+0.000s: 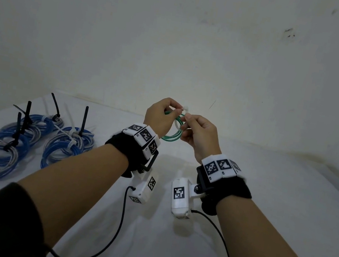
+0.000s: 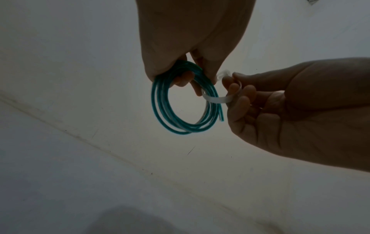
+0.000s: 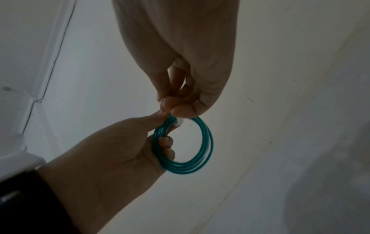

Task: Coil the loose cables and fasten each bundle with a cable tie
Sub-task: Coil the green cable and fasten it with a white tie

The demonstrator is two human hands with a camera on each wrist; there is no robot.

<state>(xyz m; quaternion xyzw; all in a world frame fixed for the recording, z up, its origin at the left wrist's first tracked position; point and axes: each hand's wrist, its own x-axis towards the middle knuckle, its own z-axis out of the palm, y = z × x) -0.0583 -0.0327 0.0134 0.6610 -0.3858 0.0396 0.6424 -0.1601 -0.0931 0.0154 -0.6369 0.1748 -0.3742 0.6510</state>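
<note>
Left hand (image 1: 159,115) gripping small green coiled cable (image 2: 180,101) in mid-air above white table (image 1: 266,190); right hand (image 1: 200,133) fingertips pinching translucent white plastic cable tie (image 2: 214,99) looped round coil. Best: feed tail squarely into head, cinch snugly, keeping loops stacked.

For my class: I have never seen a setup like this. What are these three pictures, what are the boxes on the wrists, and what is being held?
No robot: a person wears three cameras. The head view looks down at both arms; the wrist boxes are cameras looking along each hand. The left hand holds a green coil in the air. The right hand pinches a white tie looped round it, not yet pulled tight. On the white table, at left, lie blue and grey coils, already tied.
</note>
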